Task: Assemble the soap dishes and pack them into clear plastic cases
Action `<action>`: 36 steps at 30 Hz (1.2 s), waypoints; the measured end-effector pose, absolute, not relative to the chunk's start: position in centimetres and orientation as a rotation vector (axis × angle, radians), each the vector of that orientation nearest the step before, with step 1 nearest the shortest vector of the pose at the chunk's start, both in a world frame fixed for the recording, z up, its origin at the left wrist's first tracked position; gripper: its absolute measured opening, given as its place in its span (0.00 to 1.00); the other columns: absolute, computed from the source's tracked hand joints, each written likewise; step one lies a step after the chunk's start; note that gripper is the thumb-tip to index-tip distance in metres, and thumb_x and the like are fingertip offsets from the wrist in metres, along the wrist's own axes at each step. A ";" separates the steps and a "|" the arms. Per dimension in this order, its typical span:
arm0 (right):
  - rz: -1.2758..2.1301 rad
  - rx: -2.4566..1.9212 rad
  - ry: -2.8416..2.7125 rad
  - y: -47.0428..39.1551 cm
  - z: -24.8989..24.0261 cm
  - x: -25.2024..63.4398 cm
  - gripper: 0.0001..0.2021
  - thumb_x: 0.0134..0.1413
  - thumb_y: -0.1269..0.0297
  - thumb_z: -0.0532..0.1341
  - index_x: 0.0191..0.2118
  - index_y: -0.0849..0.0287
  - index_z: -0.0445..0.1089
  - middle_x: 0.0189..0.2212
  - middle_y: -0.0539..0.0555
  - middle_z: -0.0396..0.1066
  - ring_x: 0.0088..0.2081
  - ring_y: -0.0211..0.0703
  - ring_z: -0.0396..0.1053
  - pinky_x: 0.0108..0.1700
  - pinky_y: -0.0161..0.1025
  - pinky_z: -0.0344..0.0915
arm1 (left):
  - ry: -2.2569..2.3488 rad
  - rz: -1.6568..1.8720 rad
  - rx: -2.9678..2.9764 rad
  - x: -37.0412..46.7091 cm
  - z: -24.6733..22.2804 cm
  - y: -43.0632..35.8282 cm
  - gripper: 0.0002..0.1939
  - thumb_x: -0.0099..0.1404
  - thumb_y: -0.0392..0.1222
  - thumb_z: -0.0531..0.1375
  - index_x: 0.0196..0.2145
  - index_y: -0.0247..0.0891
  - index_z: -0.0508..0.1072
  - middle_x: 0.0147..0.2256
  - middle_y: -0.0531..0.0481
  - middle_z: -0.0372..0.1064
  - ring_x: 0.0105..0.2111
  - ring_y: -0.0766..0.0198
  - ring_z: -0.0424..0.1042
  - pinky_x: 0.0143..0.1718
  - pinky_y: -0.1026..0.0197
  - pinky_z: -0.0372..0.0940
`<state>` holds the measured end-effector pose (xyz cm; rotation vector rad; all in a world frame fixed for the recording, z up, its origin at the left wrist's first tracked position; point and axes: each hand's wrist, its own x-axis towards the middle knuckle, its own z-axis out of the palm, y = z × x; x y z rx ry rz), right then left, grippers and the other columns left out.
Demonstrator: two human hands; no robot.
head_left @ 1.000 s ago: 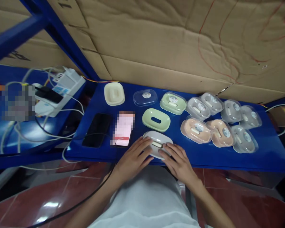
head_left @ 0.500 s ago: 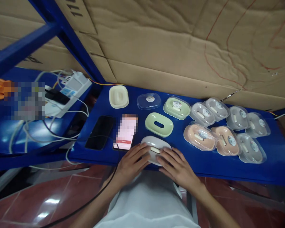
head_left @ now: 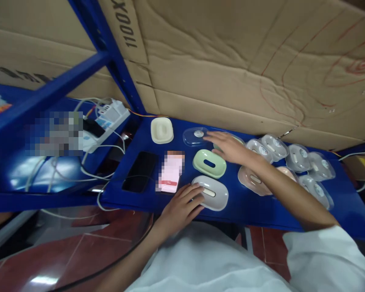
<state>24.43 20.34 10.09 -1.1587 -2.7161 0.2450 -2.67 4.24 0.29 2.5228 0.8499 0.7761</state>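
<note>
My left hand point(head_left: 185, 207) rests on the left end of a grey oval dish point(head_left: 217, 198), its fingers spread over the rim near the cream bar in the middle. Further back, my right hand point(head_left: 226, 147) reaches over the table with fingers outstretched, its fingertips at the right end of a clear lid point(head_left: 193, 138) that has a round sticker. That hand partly hides a lidded green dish point(head_left: 237, 139). Between the two hands lies a green dish point(head_left: 220, 168) with an oval slot. Whether the right fingertips touch the lid cannot be told.
Lidded grey dishes point(head_left: 298, 158) and peach dishes point(head_left: 246, 176) stand to the right. A cream dish point(head_left: 162, 130) is at the back left, above a black phone point(head_left: 139, 172) and a lit phone point(head_left: 171, 172). A power strip point(head_left: 113, 117) with cables lies further left.
My right hand has left the grey dish and moved back to the clear lid. My left hand remains on the grey dish. The whole view has shifted slightly.
</note>
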 end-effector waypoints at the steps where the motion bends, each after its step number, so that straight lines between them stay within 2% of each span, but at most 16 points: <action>1: 0.302 -1.241 -2.763 23.1 9.5 23.9 0.34 0.62 0.71 0.67 0.72 0.56 0.63 0.74 0.64 0.58 0.74 0.60 0.58 0.73 0.63 0.59 | 0.855 0.788 2.505 -2.7 0.3 4.2 0.10 0.77 0.39 0.61 0.54 0.42 0.75 0.63 0.45 0.73 0.68 0.52 0.68 0.70 0.44 0.65; 4: 0.478 -1.387 -2.853 28.9 7.7 22.5 0.48 0.48 0.68 0.77 0.74 0.56 0.59 0.75 0.67 0.54 0.75 0.67 0.53 0.74 0.63 0.56 | 0.880 0.837 2.453 -2.9 0.3 4.0 0.10 0.76 0.39 0.61 0.54 0.42 0.75 0.62 0.45 0.73 0.68 0.52 0.68 0.69 0.44 0.66; 6: 0.533 -1.347 -2.859 30.8 6.9 21.9 0.51 0.45 0.64 0.78 0.74 0.54 0.58 0.74 0.66 0.55 0.74 0.67 0.55 0.73 0.63 0.57 | 0.881 0.878 2.437 -3.0 0.3 3.9 0.10 0.77 0.38 0.61 0.54 0.41 0.75 0.62 0.45 0.74 0.67 0.52 0.68 0.69 0.44 0.66; 9: 0.560 -1.260 -2.815 32.0 6.2 21.5 0.44 0.47 0.59 0.77 0.69 0.54 0.63 0.68 0.63 0.62 0.65 0.62 0.67 0.66 0.60 0.67 | 0.868 0.943 2.439 -2.9 0.3 4.0 0.09 0.77 0.38 0.61 0.53 0.40 0.75 0.61 0.44 0.75 0.67 0.52 0.69 0.68 0.45 0.67; 11: 0.557 -1.226 -2.778 32.3 5.8 21.3 0.40 0.46 0.57 0.77 0.65 0.54 0.65 0.65 0.62 0.63 0.59 0.57 0.71 0.61 0.56 0.72 | 0.871 0.967 2.447 -2.9 0.3 4.1 0.09 0.77 0.38 0.61 0.52 0.39 0.76 0.60 0.43 0.75 0.66 0.51 0.69 0.68 0.44 0.68; 14: 0.522 -1.182 -2.773 32.3 5.8 20.5 0.41 0.46 0.55 0.78 0.64 0.55 0.64 0.64 0.61 0.63 0.60 0.56 0.69 0.62 0.55 0.70 | 0.872 0.970 2.459 -2.9 0.3 4.2 0.08 0.77 0.39 0.61 0.52 0.39 0.76 0.60 0.43 0.76 0.66 0.51 0.70 0.67 0.44 0.68; 17: 0.437 -1.294 -2.798 31.1 7.6 20.1 0.39 0.51 0.54 0.75 0.65 0.59 0.64 0.61 0.65 0.69 0.60 0.62 0.70 0.63 0.59 0.68 | 0.873 0.968 2.461 -3.0 0.4 4.2 0.08 0.76 0.39 0.62 0.51 0.40 0.77 0.59 0.43 0.76 0.65 0.51 0.71 0.67 0.44 0.68; 20: 0.227 -1.352 -2.771 26.7 11.2 21.2 0.33 0.59 0.52 0.71 0.65 0.62 0.67 0.62 0.67 0.71 0.60 0.66 0.70 0.64 0.61 0.66 | 0.874 0.959 2.480 -3.1 0.4 3.9 0.10 0.76 0.37 0.61 0.53 0.39 0.76 0.60 0.42 0.75 0.65 0.50 0.71 0.67 0.44 0.69; 24: 0.027 -1.401 -2.579 14.7 13.9 23.7 0.30 0.67 0.48 0.65 0.68 0.56 0.65 0.68 0.63 0.65 0.66 0.65 0.65 0.67 0.61 0.63 | 0.942 1.050 2.467 -3.4 0.0 3.4 0.12 0.74 0.37 0.63 0.54 0.40 0.76 0.64 0.37 0.68 0.64 0.49 0.72 0.62 0.48 0.74; 27: 0.084 -1.489 -2.416 4.5 11.8 24.2 0.31 0.68 0.51 0.66 0.70 0.52 0.62 0.72 0.62 0.61 0.68 0.63 0.64 0.67 0.60 0.64 | 1.007 1.143 2.411 -3.5 -0.4 3.1 0.14 0.73 0.39 0.66 0.55 0.41 0.74 0.66 0.36 0.62 0.64 0.49 0.71 0.59 0.50 0.76; 30: 0.210 -1.621 -2.200 -2.5 7.6 23.9 0.34 0.67 0.51 0.66 0.73 0.49 0.59 0.72 0.62 0.62 0.68 0.63 0.65 0.63 0.58 0.69 | 1.025 1.153 2.385 -3.5 -0.6 3.1 0.16 0.72 0.39 0.67 0.55 0.42 0.73 0.67 0.36 0.59 0.63 0.49 0.73 0.57 0.50 0.77; 33: 0.272 -1.671 -2.127 -4.9 4.3 23.6 0.35 0.69 0.53 0.65 0.75 0.47 0.55 0.72 0.62 0.61 0.69 0.63 0.65 0.62 0.59 0.71 | 0.993 1.143 2.320 -3.4 -0.5 3.4 0.17 0.74 0.40 0.65 0.58 0.42 0.70 0.68 0.33 0.59 0.61 0.51 0.76 0.55 0.51 0.79; 36: 0.279 -1.676 -2.160 -4.5 3.2 23.5 0.34 0.70 0.58 0.64 0.76 0.42 0.55 0.75 0.60 0.54 0.72 0.62 0.61 0.66 0.60 0.69 | 0.968 1.054 2.307 -3.3 -0.2 3.8 0.24 0.76 0.43 0.63 0.66 0.41 0.65 0.67 0.32 0.64 0.62 0.50 0.74 0.57 0.49 0.78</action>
